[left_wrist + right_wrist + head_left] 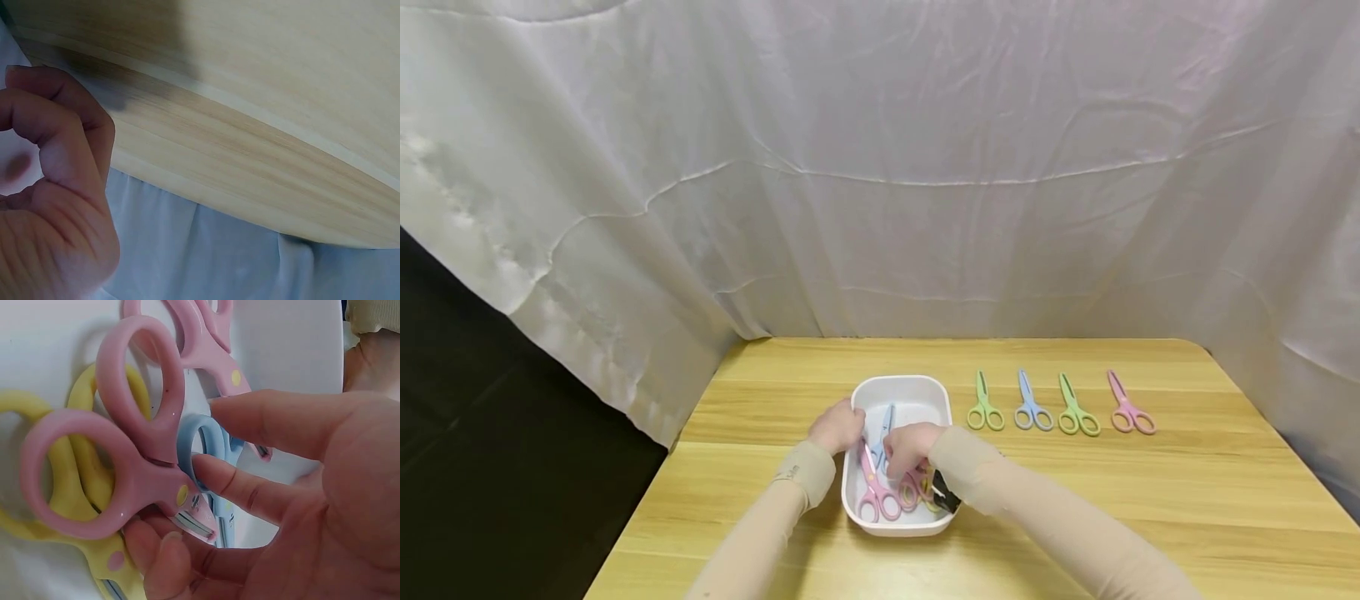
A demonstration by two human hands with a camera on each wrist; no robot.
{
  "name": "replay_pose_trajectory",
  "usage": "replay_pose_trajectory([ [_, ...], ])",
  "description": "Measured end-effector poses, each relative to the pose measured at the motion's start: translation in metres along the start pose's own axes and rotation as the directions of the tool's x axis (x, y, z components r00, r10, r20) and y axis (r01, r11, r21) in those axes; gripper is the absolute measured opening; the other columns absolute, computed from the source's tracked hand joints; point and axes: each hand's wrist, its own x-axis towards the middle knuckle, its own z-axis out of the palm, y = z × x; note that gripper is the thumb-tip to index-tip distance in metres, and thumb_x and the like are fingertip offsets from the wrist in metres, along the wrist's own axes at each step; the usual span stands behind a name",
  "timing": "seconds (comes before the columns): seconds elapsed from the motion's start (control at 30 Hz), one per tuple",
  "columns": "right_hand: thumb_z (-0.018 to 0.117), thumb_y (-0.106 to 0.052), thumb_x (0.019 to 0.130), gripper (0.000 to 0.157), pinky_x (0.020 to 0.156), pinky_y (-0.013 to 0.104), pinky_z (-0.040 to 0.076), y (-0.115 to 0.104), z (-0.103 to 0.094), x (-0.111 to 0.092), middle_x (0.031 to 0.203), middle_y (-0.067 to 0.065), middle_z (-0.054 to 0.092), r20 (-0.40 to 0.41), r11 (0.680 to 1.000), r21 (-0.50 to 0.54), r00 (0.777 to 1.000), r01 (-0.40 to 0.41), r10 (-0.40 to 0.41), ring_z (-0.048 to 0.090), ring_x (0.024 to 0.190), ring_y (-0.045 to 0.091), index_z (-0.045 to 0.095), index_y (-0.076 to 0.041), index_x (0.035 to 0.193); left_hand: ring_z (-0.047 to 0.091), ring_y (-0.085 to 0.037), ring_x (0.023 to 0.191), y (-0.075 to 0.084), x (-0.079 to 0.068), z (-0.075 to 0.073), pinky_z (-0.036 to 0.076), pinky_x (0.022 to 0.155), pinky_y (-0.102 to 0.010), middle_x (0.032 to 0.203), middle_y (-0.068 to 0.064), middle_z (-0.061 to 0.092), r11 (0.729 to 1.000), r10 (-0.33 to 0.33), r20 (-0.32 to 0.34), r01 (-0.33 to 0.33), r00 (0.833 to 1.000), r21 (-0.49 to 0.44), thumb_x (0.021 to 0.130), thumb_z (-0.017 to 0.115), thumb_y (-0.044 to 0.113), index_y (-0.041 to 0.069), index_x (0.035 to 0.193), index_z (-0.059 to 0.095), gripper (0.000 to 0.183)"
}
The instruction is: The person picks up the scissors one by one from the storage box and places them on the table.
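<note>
My left hand (837, 427) grips the left rim of a white plastic tray (901, 380), its fingers bent in the left wrist view. Inside the tray, my right hand (910, 447) reaches among scissors. Its index fingertip touches a handle loop of the blue scissors (185, 440), with the thumb spread apart above. Other fingers reach beneath the pink scissors (156, 484), which lie over yellow scissors (65, 478). A second pair of pink scissors (870, 477) lies along the tray's left side, close to the thumb tip in the right wrist view.
Right of the tray stand scissors in a row, blades pointing away: green scissors (982, 398), blue scissors (1027, 397), more green scissors (1069, 398) and pink scissors (1119, 395). They lie on a wooden table (1210, 475). A pale curtain (925, 250) hangs behind its far edge.
</note>
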Motion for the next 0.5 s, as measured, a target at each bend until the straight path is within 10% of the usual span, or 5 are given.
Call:
replay_pose_trajectory([
  [0.5, 0.068, -0.008, 0.085, 0.025, 0.039, 0.016, 0.021, 0.0046, -0.0040, 0.0102, 0.050, -0.003, 0.045, -0.043, 0.998, 0.060, 0.999, 0.002, 0.001, 0.034, 0.041, 0.006, 0.051, -0.012, 0.067, 0.061, -0.025, 0.079, 0.0009, -0.0003, -0.0005, 0.055, 0.074, -0.040, 0.096, -0.014, 0.067, 1.000, -0.016, 0.008, 0.016, 1.000, -0.002, 0.102, 0.036, 0.027, -0.004, 0.124, 0.061, 0.046],
])
